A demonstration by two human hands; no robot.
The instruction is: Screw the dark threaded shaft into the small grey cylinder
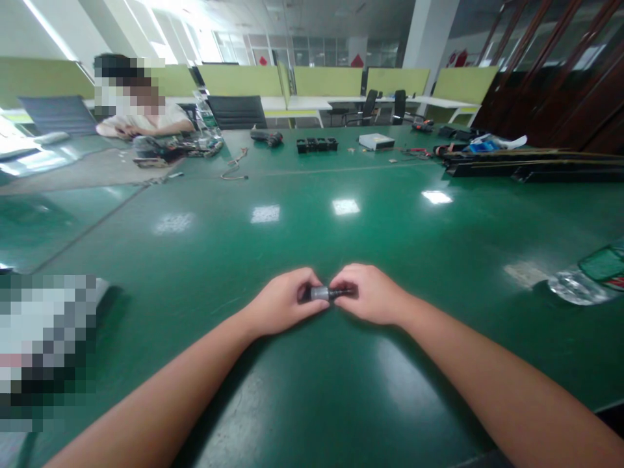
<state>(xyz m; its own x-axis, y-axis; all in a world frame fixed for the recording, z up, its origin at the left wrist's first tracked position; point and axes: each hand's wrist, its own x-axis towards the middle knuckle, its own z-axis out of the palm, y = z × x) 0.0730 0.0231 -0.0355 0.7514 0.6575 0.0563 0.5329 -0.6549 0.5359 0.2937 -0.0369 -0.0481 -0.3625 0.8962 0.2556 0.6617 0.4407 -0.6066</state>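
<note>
Both pinching: left hand (283, 300) clamped on the grey cylinder (320, 293), right hand (374, 294) on its black end (336, 294), best kept aligned!

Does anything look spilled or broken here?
Nothing stands out. The bright patches look like reflections on the glossy tabletop, not spills. The small grey object held between left hand and right hand shows too little to judge damage.

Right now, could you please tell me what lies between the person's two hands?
The head view shows a small grey and black object, held between the left hand and right hand.
</note>
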